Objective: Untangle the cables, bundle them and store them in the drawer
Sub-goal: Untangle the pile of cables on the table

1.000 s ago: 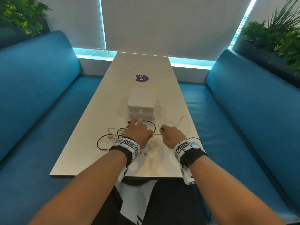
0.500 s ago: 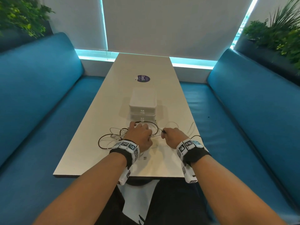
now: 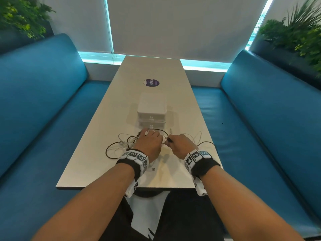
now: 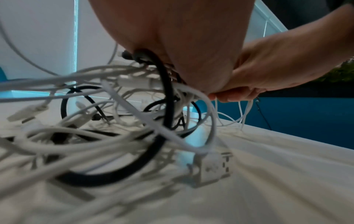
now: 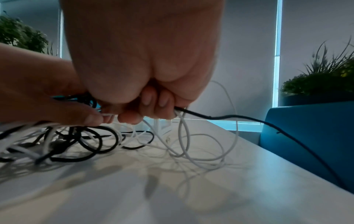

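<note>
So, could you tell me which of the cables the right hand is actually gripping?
The thin black cable: it leaves the right hand's curled fingers and trails over the table edge toward the bench, while the other black cables lie looped in the tangle.

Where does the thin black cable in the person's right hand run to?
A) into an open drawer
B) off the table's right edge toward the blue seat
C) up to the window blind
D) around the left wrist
B: in the right wrist view the black cable leaves the right hand and trails past the table edge in front of the blue seat.
</note>
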The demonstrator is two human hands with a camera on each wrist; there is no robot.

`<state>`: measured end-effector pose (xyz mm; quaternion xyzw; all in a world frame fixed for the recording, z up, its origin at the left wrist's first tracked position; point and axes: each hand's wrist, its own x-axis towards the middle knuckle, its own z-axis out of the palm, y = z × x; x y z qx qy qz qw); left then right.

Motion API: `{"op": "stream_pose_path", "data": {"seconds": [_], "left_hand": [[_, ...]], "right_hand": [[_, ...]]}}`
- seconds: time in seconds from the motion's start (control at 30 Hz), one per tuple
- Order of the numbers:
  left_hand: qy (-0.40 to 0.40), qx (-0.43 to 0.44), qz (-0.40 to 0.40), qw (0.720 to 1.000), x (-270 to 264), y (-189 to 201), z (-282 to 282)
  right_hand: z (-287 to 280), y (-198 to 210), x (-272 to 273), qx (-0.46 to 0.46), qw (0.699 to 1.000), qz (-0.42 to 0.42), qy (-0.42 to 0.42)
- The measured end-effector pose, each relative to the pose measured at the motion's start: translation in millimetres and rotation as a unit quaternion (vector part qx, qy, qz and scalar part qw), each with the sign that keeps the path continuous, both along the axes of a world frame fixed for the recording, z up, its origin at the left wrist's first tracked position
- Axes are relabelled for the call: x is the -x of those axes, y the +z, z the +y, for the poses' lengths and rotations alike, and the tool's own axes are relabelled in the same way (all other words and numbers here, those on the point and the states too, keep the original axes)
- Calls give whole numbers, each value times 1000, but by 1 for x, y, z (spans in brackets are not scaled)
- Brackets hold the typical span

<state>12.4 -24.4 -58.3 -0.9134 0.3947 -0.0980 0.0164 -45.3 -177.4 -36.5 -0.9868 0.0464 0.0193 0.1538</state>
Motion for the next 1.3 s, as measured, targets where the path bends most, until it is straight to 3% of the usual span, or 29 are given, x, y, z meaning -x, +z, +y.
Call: {"op": "stream_pose_path", "data": {"seconds": [0.23, 0.43, 0.73, 0.93, 1.07, 1.3], "left_hand": [[-9, 73, 25, 997, -3, 4, 5], [2, 83, 65, 994, -5, 11, 13], [14, 31, 61, 998, -1, 12, 14], [56, -19, 97, 993, 0, 17, 16], [48, -34, 77, 995, 2, 19, 11], [40, -45, 33, 998, 9, 7, 2]], "right_hand": [[-11, -6, 0, -1, 999, 18, -35], [-11, -5, -7, 0, 998, 25, -54], [-12, 0, -9, -1, 999, 20, -43], [-28, 1, -2, 46, 994, 29, -100], [-33, 1, 2, 96, 986, 35, -129], [-1, -3, -2, 8, 999, -25, -38]]}}
